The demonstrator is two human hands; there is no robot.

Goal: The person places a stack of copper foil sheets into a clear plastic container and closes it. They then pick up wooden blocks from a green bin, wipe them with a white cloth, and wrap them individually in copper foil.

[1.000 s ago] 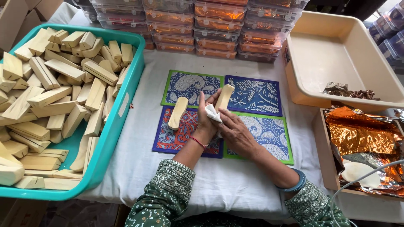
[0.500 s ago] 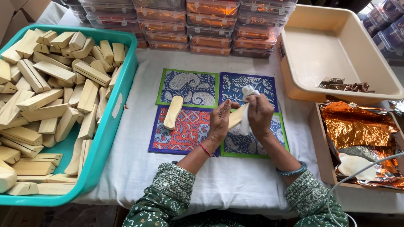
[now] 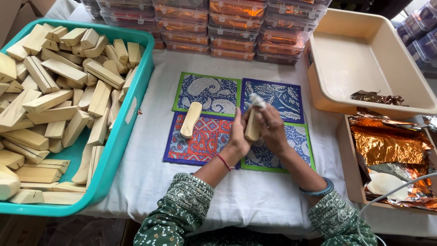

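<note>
1. Teal bin at far left, heaped w/ pale wooden blocks; its left side is cut off by the frame.
2. Loose wooden piece: pale, rounded ends, lying across two of the printed mats.
3. Left hand grips the held wooden piece upright over the mats; lower end hidden in the palm.
4. Right hand pinches a white cloth against the piece's top; cloth mostly covered.
5. Beige tub, copper foil sheets at right.

Packages: clear boxes at the back, foil at my right.
I see stacked clear lidded boxes holding orange foil along the table's far edge; loose foil wrappers in the right tray.
</note>
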